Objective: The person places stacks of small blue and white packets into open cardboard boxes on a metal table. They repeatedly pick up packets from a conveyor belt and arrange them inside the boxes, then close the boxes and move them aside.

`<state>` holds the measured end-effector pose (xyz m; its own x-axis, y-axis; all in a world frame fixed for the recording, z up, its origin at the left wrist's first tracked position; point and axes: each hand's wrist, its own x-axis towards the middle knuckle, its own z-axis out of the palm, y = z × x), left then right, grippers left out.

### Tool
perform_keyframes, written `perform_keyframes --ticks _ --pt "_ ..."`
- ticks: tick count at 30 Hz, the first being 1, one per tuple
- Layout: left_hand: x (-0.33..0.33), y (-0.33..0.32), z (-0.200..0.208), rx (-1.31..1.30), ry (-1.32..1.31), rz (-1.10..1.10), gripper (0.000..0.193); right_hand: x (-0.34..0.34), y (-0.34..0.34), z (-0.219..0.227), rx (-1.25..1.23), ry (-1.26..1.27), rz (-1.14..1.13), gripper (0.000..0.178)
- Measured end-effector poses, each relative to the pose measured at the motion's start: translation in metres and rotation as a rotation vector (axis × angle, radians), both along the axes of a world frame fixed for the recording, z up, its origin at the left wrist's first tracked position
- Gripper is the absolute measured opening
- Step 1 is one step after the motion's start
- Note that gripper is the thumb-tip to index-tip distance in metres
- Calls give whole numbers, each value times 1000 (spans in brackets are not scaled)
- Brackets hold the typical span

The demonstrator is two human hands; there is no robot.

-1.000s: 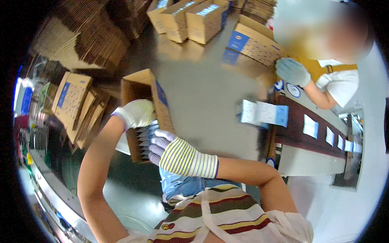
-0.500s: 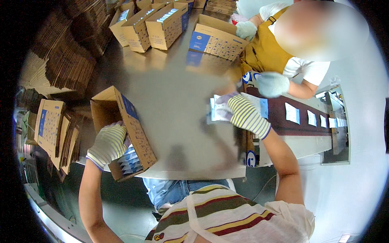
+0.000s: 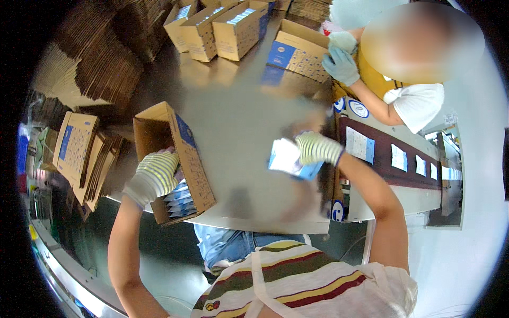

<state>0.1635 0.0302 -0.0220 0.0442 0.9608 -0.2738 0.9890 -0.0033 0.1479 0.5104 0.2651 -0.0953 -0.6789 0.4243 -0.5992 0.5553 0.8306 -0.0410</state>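
Two gloved hands show in the head view. Near nine o'clock, the left hand (image 3: pixel 154 177) reaches into an open carton (image 3: pixel 191 164), packets (image 3: pixel 180 200) rowed toward eight; whether its fingers grip anything, I cannot tell. At three, the right hand (image 3: pixel 318 148) holds blue-and-white pouches (image 3: pixel 285 157), with the conveyor belt (image 3: pixel 383 153) farther out that way.
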Motion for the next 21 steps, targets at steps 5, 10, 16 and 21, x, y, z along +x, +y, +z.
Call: perform_keyframes --ticks 5,10,16,21 --pt "2 -1 0 -53 -10 19 44 -28 -143 6 117 141 102 74" --pt "8 6 15 -143 -23 30 48 -68 -100 39 -538 483 -106 83" --pt "-8 -4 -25 72 -141 -41 42 -190 -105 116 -1235 1570 -304 67" --pt "10 5 -4 -14 -84 48 41 -272 -94 87 -281 1351 272 74"
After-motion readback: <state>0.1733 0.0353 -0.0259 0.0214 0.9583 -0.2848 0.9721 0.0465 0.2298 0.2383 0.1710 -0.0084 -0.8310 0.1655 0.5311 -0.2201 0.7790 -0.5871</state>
